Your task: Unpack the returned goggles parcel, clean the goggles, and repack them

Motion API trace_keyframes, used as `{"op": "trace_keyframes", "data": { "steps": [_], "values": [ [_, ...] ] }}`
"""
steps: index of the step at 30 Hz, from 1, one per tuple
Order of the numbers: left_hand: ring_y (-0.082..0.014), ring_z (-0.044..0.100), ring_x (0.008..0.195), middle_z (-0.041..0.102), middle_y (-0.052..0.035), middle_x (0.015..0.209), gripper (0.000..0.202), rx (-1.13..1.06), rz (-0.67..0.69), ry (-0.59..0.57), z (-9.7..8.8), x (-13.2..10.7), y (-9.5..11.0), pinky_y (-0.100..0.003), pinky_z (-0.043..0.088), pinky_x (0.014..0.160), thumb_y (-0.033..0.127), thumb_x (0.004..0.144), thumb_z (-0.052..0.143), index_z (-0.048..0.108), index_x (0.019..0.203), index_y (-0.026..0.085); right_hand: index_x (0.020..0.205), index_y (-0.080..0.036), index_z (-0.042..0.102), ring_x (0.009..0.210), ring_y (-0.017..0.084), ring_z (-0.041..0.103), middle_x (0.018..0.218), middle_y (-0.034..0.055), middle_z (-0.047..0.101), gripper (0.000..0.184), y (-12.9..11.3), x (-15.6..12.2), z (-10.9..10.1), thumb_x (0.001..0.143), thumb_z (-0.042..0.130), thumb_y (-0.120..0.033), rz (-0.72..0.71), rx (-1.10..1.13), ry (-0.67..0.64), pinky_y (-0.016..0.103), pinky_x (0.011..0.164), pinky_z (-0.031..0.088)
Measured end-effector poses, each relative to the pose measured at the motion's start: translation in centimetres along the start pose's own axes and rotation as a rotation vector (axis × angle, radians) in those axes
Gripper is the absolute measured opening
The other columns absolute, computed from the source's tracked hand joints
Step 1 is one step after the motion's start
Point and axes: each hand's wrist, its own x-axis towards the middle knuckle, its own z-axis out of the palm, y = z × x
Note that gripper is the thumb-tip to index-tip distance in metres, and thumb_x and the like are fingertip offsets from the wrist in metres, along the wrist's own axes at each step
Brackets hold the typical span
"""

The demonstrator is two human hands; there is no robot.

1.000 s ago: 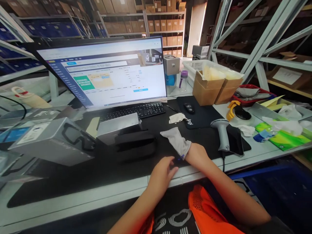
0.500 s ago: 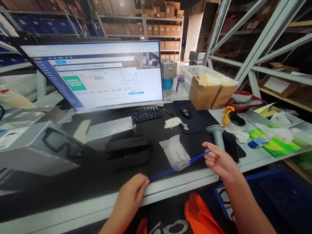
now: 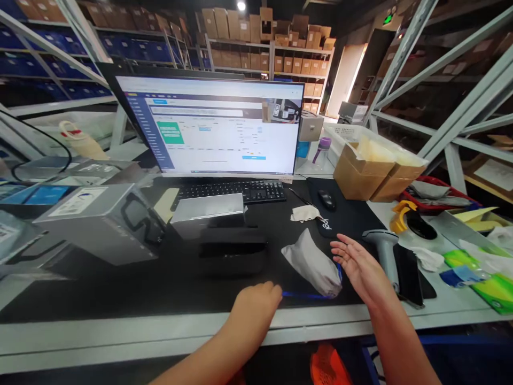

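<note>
A grey drawstring pouch point(image 3: 312, 264) lies on the black desk mat, its gathered end toward the front right. My left hand point(image 3: 258, 307) is closed at the front of the mat, and a blurred blue drawstring point(image 3: 300, 295) runs from the pouch to its fingertips. Beside the pouch's right end my right hand point(image 3: 358, 267) is open, fingers stretched out and palm turned toward the pouch. A short blue loop shows at the pouch next to that hand. Behind my left hand rests a black case point(image 3: 234, 251).
A silver-grey open box point(image 3: 208, 208) and a grey printed box point(image 3: 108, 224) stand left of the pouch. A monitor point(image 3: 216, 128), keyboard point(image 3: 236, 191) and mouse point(image 3: 326, 199) are behind. On the right lie a handheld scanner point(image 3: 387, 254), a black phone point(image 3: 409, 272) and brown cartons point(image 3: 360, 174).
My right hand has let go of the blue cord and opened beside the pouch. The pouch has turned, its gathered end now further right. The camera view has shifted left.
</note>
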Motion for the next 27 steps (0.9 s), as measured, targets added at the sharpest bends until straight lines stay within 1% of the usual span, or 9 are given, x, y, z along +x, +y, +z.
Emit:
{"op": "trace_keyframes", "data": {
  "steps": [5,8,10,13,15,18,21,24,27],
  "values": [
    [-0.0284,0.069,0.072,0.068,-0.0139,0.078,0.013,-0.003,0.048,0.087,-0.7,5.1,1.6,-0.034,0.050,0.060,0.002,0.086,0.056,0.065,0.084,0.011,0.140,-0.019,0.051,0.127,0.034,0.053,0.137,0.0164,0.055,0.077,0.9,-1.7,1.9,0.074,0.077,-0.048,-0.363,-1.036,-0.246,0.051,0.102,0.048],
    [-0.0300,0.068,0.080,0.067,-0.0171,0.087,0.014,-0.005,0.056,0.168,-1.1,6.7,1.8,-0.036,0.052,0.061,0.009,0.089,0.056,0.065,0.099,0.007,0.144,-0.017,0.046,0.118,0.040,0.059,0.131,0.0203,0.060,0.088,2.4,-2.5,3.5,0.067,0.083,-0.039,-0.573,-1.466,-0.323,0.053,0.092,0.053],
    [-0.0292,0.067,0.088,0.068,-0.0180,0.102,0.028,0.013,0.130,0.309,-1.3,6.3,1.0,-0.037,0.055,0.066,0.015,0.092,0.056,0.061,0.118,0.008,0.139,-0.015,0.050,0.106,0.039,0.064,0.123,0.0216,0.065,0.083,3.4,-2.5,4.0,0.065,0.083,-0.035,-0.673,-1.634,-0.294,0.049,0.080,0.057],
    [-0.0278,0.064,0.101,0.066,-0.0168,0.117,0.034,0.059,0.318,0.643,-1.6,3.3,-1.8,-0.041,0.055,0.088,0.021,0.096,0.049,0.058,0.126,0.008,0.129,-0.014,0.054,0.098,0.034,0.068,0.114,0.0193,0.068,0.059,4.2,-1.9,3.5,0.076,0.072,-0.034,-0.762,-1.730,-0.254,0.042,0.075,0.058],
    [-0.0274,0.061,0.113,0.066,-0.0156,0.121,0.031,0.099,0.353,0.765,-1.9,0.4,-4.6,-0.042,0.046,0.105,0.018,0.096,0.046,0.063,0.121,0.009,0.126,-0.013,0.053,0.094,0.030,0.070,0.112,0.0176,0.069,0.047,4.0,-1.4,2.9,0.083,0.060,-0.032,-0.790,-1.756,-0.252,0.039,0.071,0.058],
    [-0.0294,0.056,0.121,0.065,-0.0150,0.125,0.032,0.207,0.170,0.771,-2.2,-3.4,-9.1,-0.046,0.035,0.115,0.016,0.094,0.051,0.063,0.123,0.010,0.137,-0.010,0.045,0.093,0.030,0.070,0.118,0.0193,0.068,0.054,3.1,-0.3,2.8,0.086,0.048,-0.028,-0.743,-1.808,-0.214,0.038,0.067,0.056],
    [-0.0279,0.062,0.107,0.068,-0.0143,0.111,0.029,0.212,-0.032,0.690,-1.4,-5.5,-12.5,-0.048,0.042,0.108,0.013,0.095,0.048,0.064,0.119,0.008,0.149,-0.005,0.034,0.084,0.033,0.070,0.105,0.0201,0.071,0.068,1.9,1.4,3.9,0.086,0.048,-0.027,-0.535,-1.889,-0.120,0.041,0.064,0.053],
    [-0.0213,0.063,0.092,0.068,-0.0088,0.092,0.024,0.107,0.050,0.706,-0.1,-6.4,-13.6,-0.043,0.048,0.104,0.006,0.095,0.043,0.066,0.101,0.011,0.151,-0.012,0.037,0.077,0.035,0.069,0.094,0.0159,0.072,0.073,0.2,3.4,4.9,0.082,0.054,-0.031,-0.337,-1.811,-0.109,0.042,0.060,0.049],
    [-0.0174,0.061,0.088,0.066,-0.0040,0.087,0.023,0.061,0.218,0.775,0.4,-6.7,-12.9,-0.038,0.048,0.104,0.005,0.094,0.046,0.065,0.092,0.017,0.135,-0.019,0.055,0.086,0.031,0.069,0.104,0.0165,0.072,0.057,-2.8,4.3,5.5,0.080,0.055,-0.037,-0.309,-1.431,-0.194,0.041,0.067,0.050]
  ]
}}
